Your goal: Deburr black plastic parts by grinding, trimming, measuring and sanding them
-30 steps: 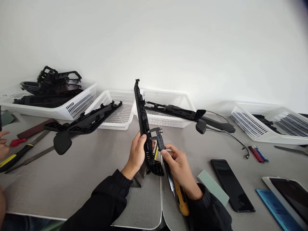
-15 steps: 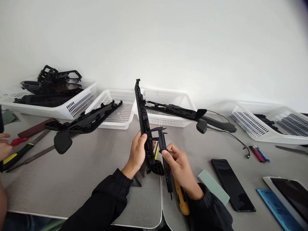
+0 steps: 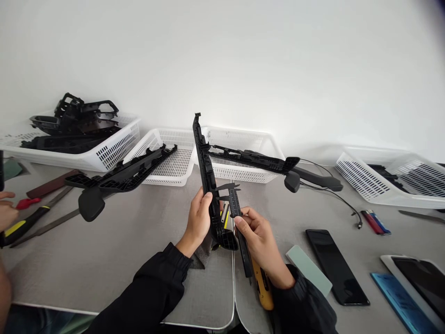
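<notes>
My left hand (image 3: 199,221) is closed around a long black plastic trim part (image 3: 208,178), holding it nearly upright with its ribbed inner side showing. In my right hand (image 3: 259,239) is a black caliper (image 3: 235,204), gripped with the thumb on its slide. The caliper's jaws are apart and point left at the trim part's edge; whether they touch it I cannot tell. Below my right hand lies a yellow-handled tool (image 3: 263,287), partly covered by it. A dark grey cloth (image 3: 201,255) is on the table beneath my left hand.
White baskets (image 3: 167,181) with black parts line the wall. Files (image 3: 52,225) and another person's hand (image 3: 7,211) are at left. At right are a black phone (image 3: 336,266), a pale green block (image 3: 308,270), lighters (image 3: 375,222) and a blue case (image 3: 396,297).
The trim part's top has tipped slightly left and its lower end has risen a little. The caliper has turned slightly in my right hand, and both hands keep their holds.
</notes>
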`<state>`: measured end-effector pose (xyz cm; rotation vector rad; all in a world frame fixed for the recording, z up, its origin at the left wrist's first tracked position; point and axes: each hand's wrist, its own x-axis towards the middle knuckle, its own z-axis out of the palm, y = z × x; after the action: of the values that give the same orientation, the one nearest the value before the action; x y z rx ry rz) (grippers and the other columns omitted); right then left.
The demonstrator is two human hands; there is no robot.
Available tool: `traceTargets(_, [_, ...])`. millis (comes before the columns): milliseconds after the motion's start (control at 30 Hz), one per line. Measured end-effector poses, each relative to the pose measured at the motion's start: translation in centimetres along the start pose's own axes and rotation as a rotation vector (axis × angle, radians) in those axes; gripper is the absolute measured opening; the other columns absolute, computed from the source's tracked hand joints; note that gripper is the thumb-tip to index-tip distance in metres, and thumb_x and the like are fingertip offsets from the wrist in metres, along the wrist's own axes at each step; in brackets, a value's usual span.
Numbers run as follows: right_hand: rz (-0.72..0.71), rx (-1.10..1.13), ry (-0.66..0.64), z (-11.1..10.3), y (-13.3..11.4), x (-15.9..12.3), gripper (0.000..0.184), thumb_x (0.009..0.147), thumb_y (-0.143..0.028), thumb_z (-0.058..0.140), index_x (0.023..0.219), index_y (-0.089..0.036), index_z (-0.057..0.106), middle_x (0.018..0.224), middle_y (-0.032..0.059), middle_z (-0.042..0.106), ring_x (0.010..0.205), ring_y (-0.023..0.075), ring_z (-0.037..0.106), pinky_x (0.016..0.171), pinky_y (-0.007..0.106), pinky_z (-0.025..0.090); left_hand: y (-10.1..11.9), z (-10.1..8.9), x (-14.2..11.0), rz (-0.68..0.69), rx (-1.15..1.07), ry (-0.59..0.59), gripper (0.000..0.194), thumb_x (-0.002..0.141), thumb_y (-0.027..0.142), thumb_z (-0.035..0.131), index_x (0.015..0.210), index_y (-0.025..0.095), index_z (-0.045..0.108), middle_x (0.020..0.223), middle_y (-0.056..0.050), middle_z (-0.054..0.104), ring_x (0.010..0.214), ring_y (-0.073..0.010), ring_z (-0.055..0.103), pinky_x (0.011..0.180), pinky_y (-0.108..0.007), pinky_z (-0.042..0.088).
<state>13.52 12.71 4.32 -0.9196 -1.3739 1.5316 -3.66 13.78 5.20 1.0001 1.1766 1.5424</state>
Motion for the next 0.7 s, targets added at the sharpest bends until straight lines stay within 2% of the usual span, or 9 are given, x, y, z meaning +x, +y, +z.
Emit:
traceTargets(233, [-0.013, -0.081, 0.088, -0.2, 0.54, 0.18, 0.054, 0.101, -0.067, 0.069, 0.077, -0.023, 0.049, 0.063, -0.0073, 0.04, 0.057, 0.01, 0.03, 0.052, 0.025, 0.024, -0.07, 0.08, -0.02, -0.002, 0.002, -0.013, 0.035, 0.105, 0.042, 0.051, 0.125, 0.017, 0.067, 0.072, 0.0, 0.069, 0.062, -0.0186, 0.065, 0.054, -0.026, 0.049])
traceTargets(567, [0.014, -0.074, 0.037, -0.11, 0.15, 0.29, 0.055, 0.099, -0.07, 0.069, 0.079, -0.023, 0.051, 0.063, -0.0072, 0.041, 0.057, 0.0099, 0.03, 0.051, 0.025, 0.025, -0.1, -0.05, 0.02, -0.033, -0.009, 0.006, 0.046, 0.103, 0.049, 0.057, 0.133, 0.016, 0.068, 0.07, 0.0, 0.069, 0.061, -0.02, 0.066, 0.052, -0.027, 0.049])
traceTargets(700, [-0.003, -0.046, 0.015, -0.08, -0.08, 0.24, 0.051, 0.099, -0.068, 0.07, 0.082, -0.022, 0.054, 0.067, -0.0055, 0.047, 0.06, 0.011, 0.035, 0.054, 0.025, 0.03, 0.04, 0.04, -0.03, -0.034, -0.006, 0.0, 0.044, 0.103, 0.046, 0.054, 0.133, 0.015, 0.067, 0.069, 0.001, 0.068, 0.06, -0.0189, 0.065, 0.052, -0.027, 0.05])
